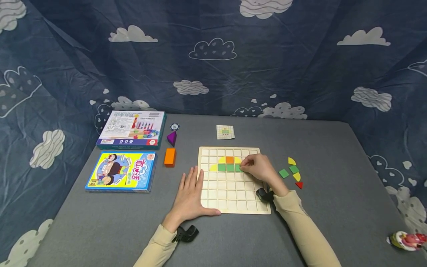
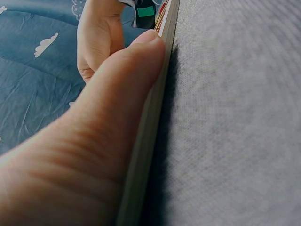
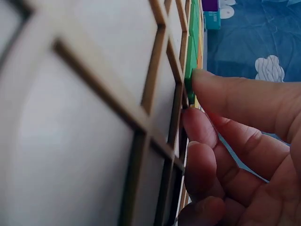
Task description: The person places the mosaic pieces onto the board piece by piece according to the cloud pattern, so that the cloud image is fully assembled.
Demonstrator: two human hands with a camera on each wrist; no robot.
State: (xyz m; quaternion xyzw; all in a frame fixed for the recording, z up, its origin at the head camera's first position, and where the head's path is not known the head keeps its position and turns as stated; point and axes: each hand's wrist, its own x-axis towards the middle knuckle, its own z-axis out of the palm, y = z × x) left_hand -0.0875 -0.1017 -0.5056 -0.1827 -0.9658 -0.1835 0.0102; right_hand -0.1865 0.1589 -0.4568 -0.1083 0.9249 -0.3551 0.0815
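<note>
A light wooden grid board (image 1: 233, 194) lies on the grey table. Orange, yellow and green tiles fill several cells in its upper half. My left hand (image 1: 191, 196) rests spread along the board's left side; its thumb (image 2: 127, 66) lies against the near edge. Over the right end of the green row, my right hand (image 1: 258, 167) has its fingers curled. In the right wrist view the thumb touches a green square tile (image 3: 191, 59), with the index fingertip close below it. That tile's far part is hidden by the fingers.
Loose green, yellow and red tiles (image 1: 294, 169) lie right of the board. A pattern card (image 1: 225, 132) is behind it. To the left stand an orange block (image 1: 170, 157), a purple piece (image 1: 171, 138), a round chip (image 1: 174, 127) and two boxes (image 1: 121, 171). A figurine (image 1: 407, 241) is far right.
</note>
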